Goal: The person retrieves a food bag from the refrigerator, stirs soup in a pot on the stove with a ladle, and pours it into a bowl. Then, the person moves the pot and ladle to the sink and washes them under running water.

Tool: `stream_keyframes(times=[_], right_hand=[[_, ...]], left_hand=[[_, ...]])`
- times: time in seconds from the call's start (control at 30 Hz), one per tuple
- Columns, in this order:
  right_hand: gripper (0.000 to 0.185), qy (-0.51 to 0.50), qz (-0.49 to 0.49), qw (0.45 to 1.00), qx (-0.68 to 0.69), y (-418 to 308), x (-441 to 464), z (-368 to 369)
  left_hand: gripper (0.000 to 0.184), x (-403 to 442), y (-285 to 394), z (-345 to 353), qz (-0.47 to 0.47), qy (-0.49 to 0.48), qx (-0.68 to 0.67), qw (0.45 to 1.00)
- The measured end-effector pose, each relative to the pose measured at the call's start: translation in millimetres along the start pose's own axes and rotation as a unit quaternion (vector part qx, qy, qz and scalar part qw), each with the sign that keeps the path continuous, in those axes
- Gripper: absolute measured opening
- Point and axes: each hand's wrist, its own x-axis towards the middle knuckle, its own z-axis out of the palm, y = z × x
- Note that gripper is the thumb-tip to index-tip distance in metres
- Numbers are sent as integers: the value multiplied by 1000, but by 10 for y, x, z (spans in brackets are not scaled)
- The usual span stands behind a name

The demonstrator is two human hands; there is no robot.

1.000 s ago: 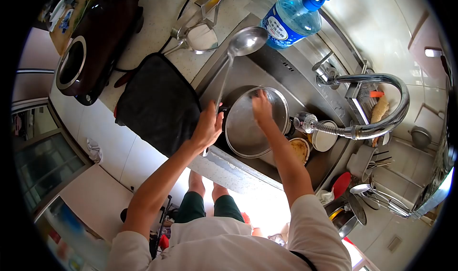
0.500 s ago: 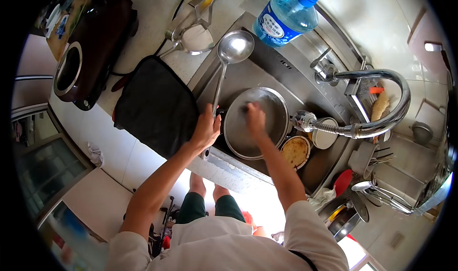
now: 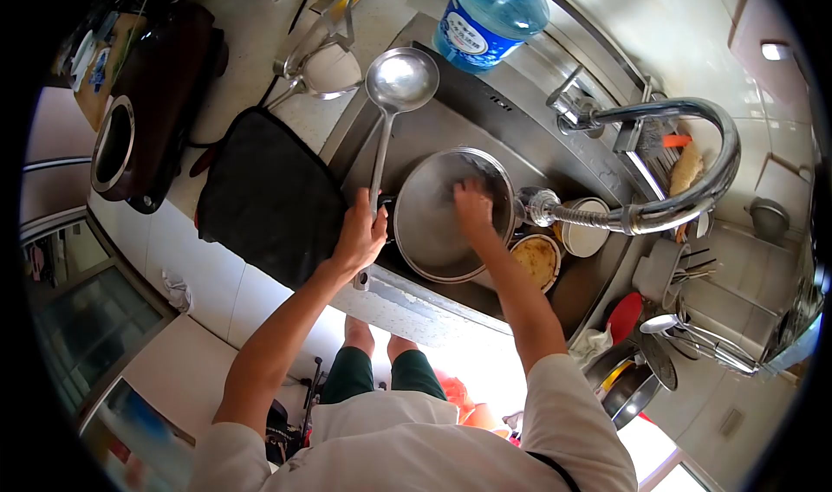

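My left hand [image 3: 360, 236] is closed round the handle of a metal ladle [image 3: 403, 80], whose bowl is raised over the sink's left side. Inside a round metal pot [image 3: 433, 223] standing in the sink [image 3: 451, 128], my right hand [image 3: 472, 204] has its fingers bent down together; what they hold, if anything, is hidden. The pot's black handle shows beside my left hand. Right of the pot are a bowl with a browned inside [image 3: 536, 261] and a pale bowl [image 3: 585, 228].
A chrome faucet [image 3: 719, 158] arches over the sink's right side. Behind the sink stands a blue soap bottle [image 3: 490, 24]. A black cloth [image 3: 269, 202], a strainer-like utensil [image 3: 332, 69] and a dark appliance [image 3: 160, 102] lie left. Utensils and a red spoon [image 3: 624, 319] are right.
The ladle's bowl has swung left and turned its inside up, with my left hand still on the handle. My right hand has moved about within the pot. The whole view has shifted slightly.
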Motion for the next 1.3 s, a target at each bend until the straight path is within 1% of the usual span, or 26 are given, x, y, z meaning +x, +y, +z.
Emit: stream_keyframes(times=[0.07, 0.1, 0.17, 0.23, 0.27, 0.3, 0.37, 0.4, 0.43, 0.47, 0.5, 0.53, 0.6, 0.63, 0.7, 0.73, 0.77, 0.8, 0.83, 0.87, 0.9, 1.0, 1.1, 1.13, 1.2, 1.3], right_hand=[[13, 21, -73, 991, -109, 339, -215, 226], [14, -78, -26, 993, -85, 298, -340, 233], [17, -271, 67, 960, -33, 40, -605, 299], [18, -254, -32, 966, 39, -312, -684, 383], [19, -248, -34, 962, 111, -510, -551, 419], [21, -241, -39, 952, 183, -659, -342, 422], [24, -86, 112, 941, 307, -848, 146, 108], [25, -31, 206, 776, 596, -578, 379, 524], [18, 55, 317, 614, 721, -441, 552, 657], [11, 188, 390, 422, 797, -306, 724, 787], [8, 258, 463, 362, 767, -285, 739, 563], [12, 330, 526, 304, 723, -274, 754, 309], [12, 303, 606, 288, 676, -65, 681, -16], [9, 284, 599, 293, 689, -59, 670, 70], [11, 210, 520, 395, 727, -148, 725, 553], [16, 164, 462, 483, 726, -270, 754, 846], [21, 127, 385, 606, 684, -424, 722, 1112], [27, 119, 289, 752, 580, -596, 585, 1424], [28, 166, 186, 895, 369, -790, 345, 1586], [18, 64, 90, 926, 362, -741, 64, 1340], [12, -40, -6, 937, 347, -676, -155, 965], [15, -290, -61, 924, 243, -657, -272, 145], [15, -248, 64, 931, 261, -828, 229, -410], [16, -85, 41, 928, 361, -595, 362, -112], [14, 87, 72, 868, 483, -488, 463, 113], [10, 98, 233, 783, 568, -729, 449, 138]], left_hand=[[21, 22, -96, 38, 53, 17, 7, 998], [21, 27, -39, 48, 79, 26, 8, 997], [17, 25, -15, 72, 42, -3, -7, 999], [15, 89, -128, 88, 24, -17, 8, 1000], [17, 120, -107, 80, 0, -33, 16, 999], [18, 150, -186, 98, 11, -32, 42, 999], [21, 224, -473, 151, 29, -29, 97, 994], [23, 249, -497, 148, 12, -48, 99, 994], [24, 261, -476, 128, -16, -56, 112, 992], [24, 264, -420, 115, -45, -67, 121, 989], [24, 267, -351, 105, -74, -78, 129, 986], [28, 271, -259, 73, -107, -103, 155, 977], [31, 324, -333, 116, -116, -135, 157, 972], [32, 346, -376, 126, -120, -148, 159, 969], [34, 351, -282, 140, -145, -174, 147, 963], [33, 371, -244, 137, -151, -186, 153, 959], [32, 397, -213, 119, -156, -197, 161, 954], [32, 390, -198, 105, -152, -191, 163, 956], [31, 382, -190, 97, -147, -188, 166, 957], [30, 396, -176, 86, -139, -184, 169, 958], [30, 392, -154, 70, -144, -180, 162, 959], [29, 391, -120, 95, -149, -179, 150, 961], [29, 424, -292, 103, -144, -174, 167, 960], [29, 421, -317, 102, -132, -175, 171, 961], [29, 394, -221, 85, -153, -182, 155, 959], [32, 378, -142, 92, -154, -186, 131, 961]])
